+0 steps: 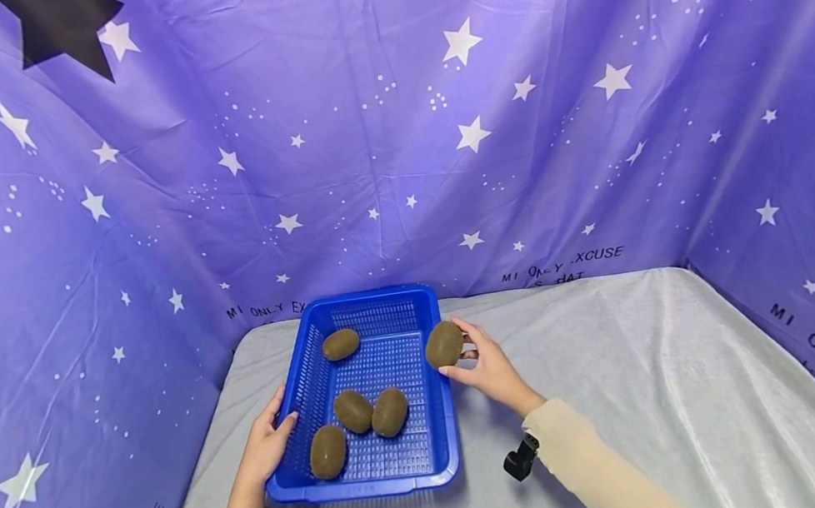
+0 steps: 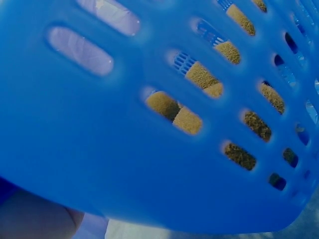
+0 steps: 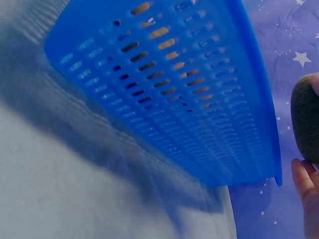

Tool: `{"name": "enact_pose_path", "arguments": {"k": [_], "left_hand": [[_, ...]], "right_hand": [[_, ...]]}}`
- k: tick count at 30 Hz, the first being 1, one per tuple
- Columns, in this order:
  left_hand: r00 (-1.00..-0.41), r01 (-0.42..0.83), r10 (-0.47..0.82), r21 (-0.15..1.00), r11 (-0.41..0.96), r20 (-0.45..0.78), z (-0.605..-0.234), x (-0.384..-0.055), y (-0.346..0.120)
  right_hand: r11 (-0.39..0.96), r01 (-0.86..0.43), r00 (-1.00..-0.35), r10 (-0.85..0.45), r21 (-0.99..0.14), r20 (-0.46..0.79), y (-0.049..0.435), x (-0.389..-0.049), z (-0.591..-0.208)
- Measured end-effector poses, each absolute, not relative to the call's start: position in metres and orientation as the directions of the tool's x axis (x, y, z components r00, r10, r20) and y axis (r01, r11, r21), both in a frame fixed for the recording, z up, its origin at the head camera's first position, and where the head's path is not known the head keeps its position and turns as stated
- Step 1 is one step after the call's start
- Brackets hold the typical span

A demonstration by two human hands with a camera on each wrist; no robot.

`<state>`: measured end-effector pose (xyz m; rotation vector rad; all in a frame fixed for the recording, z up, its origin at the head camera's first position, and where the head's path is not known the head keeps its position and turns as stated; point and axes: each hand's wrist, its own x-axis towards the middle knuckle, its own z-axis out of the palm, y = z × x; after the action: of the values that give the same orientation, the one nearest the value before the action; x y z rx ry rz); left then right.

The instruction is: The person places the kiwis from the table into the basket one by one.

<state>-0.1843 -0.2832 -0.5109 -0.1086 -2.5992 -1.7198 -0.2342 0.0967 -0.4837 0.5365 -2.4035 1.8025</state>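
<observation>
A blue slotted plastic basket (image 1: 445,451) rests on the cloth-covered table, with several brown kiwifruit (image 1: 328,452) lying inside. My left hand (image 1: 266,442) grips the basket's left rim, thumb over the edge; in the left wrist view the basket's wall (image 2: 99,149) fills most of the picture. My right hand (image 1: 492,370) holds one kiwifruit (image 1: 444,344) between thumb and fingers at the basket's right rim. The right wrist view shows that kiwifruit (image 3: 305,119) at its right edge, beside the basket's outer wall (image 3: 149,74).
A pale grey cloth (image 1: 620,397) covers the table. Purple star-printed curtains (image 1: 379,140) hang behind it and on both sides. Each wrist carries a small black camera mount (image 1: 521,457).
</observation>
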Motion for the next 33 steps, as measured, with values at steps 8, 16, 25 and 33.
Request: {"name": "enact_pose_path", "arguments": {"k": [8, 16, 25, 33], "left_hand": [[-0.997, 0.078, 0.046, 0.921, 0.383, 0.065, -0.511, -0.185, -0.283], [-0.998, 0.069, 0.033, 0.926, 0.371, 0.061, -0.511, -0.185, -0.282], [-0.998, 0.062, 0.031, 0.926, 0.373, 0.054, -0.512, -0.185, -0.282], [-0.997, 0.071, 0.033, 0.920, 0.385, 0.064, -0.513, -0.185, -0.283]], "right_hand": [[0.257, -0.356, -0.919, -0.271, -0.899, 0.286, 0.091, -0.236, -0.495], [0.251, -0.378, -0.900, -0.327, -0.891, 0.289, 0.088, -0.230, -0.491], [0.295, -0.403, -0.878, -0.391, -0.866, 0.276, 0.085, -0.225, -0.493], [0.293, -0.434, -0.853, -0.437, -0.852, 0.284, 0.085, -0.224, -0.495]]}}
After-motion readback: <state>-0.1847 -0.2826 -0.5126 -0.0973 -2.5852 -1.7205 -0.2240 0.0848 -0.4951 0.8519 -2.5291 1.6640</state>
